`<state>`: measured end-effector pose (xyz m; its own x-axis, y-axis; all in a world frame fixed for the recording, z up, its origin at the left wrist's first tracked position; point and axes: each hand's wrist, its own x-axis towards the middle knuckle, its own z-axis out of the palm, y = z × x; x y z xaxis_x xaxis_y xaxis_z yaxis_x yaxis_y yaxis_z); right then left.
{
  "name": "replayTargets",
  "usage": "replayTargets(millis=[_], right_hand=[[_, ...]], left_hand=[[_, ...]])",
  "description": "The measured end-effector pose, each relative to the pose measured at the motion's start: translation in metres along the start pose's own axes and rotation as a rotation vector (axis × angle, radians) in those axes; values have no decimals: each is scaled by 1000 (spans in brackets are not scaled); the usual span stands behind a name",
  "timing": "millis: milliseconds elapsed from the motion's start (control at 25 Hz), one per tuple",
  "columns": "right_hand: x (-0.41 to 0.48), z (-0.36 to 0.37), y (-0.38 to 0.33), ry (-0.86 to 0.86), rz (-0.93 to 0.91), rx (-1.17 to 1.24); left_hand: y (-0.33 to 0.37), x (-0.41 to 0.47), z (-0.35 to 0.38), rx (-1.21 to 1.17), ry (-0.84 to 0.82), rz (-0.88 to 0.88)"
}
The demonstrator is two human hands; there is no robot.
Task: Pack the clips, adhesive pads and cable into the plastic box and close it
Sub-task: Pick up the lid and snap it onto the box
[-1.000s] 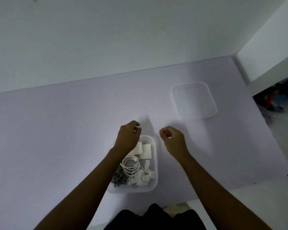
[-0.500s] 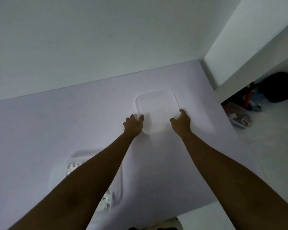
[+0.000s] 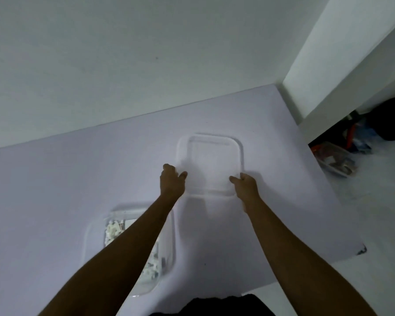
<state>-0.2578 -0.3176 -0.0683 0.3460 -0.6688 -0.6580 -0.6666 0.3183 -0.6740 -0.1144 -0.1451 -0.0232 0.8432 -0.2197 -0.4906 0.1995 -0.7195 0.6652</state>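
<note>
Both hands' fingers pinch the lid [image 3: 211, 165] at its near corners. Thin, light, probably flexible; edges grip best.

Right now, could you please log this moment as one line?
stage: closing | left hand, right hand: gripping lid | box: packed, open

The clear plastic lid [image 3: 211, 165] was a rounded square with a raised rim, and it lay well beyond the box on the pale table surface, its near corners gripped on either side. The clear plastic box [image 3: 132, 242] stood open nearer the person and to the left, partly hidden under a forearm. Inside it, white clips [image 3: 113, 231] showed at the far end, with more small white pieces toward the near end. The cable could not be made out.
</note>
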Motion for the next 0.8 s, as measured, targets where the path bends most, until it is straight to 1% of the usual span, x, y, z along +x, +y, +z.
replayTargets(millis=[80,120,240,440,520,600,680,800], right_hand=[[-39,14,-3,-35,-42,99],[-59,23,-4,-54,-73,111],[-111,63,8,-114,-158,66],[-187,135,49,-168,-183,-63],[-214,158,71,-165,-220,-145],[-236,171,92,-154,-230,-214],[-254,179,104,-98,-208,-250],[-270,184,103,-26,-240,-291]], left_hand=[[-17,-15,-41,8,5,49],[-29,-23,-63,46,18,78],[-75,-49,-127,125,85,129],[-168,-79,-200,200,109,120],[-205,-88,-217,268,93,93],[-226,-101,-223,312,68,59],[-240,-114,-228,300,37,57],[-258,-119,-226,246,-27,71]])
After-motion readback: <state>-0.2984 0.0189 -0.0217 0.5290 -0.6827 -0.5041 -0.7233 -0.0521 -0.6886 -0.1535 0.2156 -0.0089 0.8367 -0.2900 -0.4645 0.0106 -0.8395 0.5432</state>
